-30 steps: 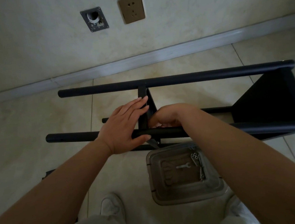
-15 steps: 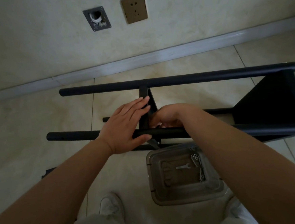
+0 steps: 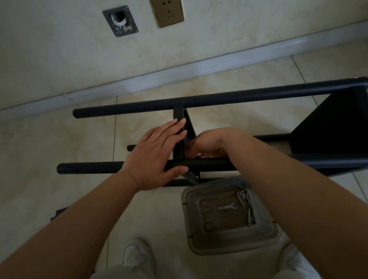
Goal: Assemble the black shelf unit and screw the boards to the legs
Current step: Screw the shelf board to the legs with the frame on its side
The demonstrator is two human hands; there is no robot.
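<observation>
Black shelf unit (image 3: 342, 126) lies on its side on the tiled floor (image 3: 25, 151), legs running left to right. Left hand (image 3: 155, 154) lies flat, fingers straight, against the middle board (image 3: 178, 117), thumb under the near leg (image 3: 88, 169). Right hand (image 3: 210, 144) curls down behind that leg, just right of the board; fingers hidden, grip cannot be told. Clear tray (image 3: 231, 243) with screws (image 3: 242, 197) and a small wrench (image 3: 227, 206) sits just below the frame.

My one head view looks steeply down, close over my hands (image 3: 155, 154) and shelf (image 3: 343, 131), toward wall (image 3: 62, 60).
</observation>
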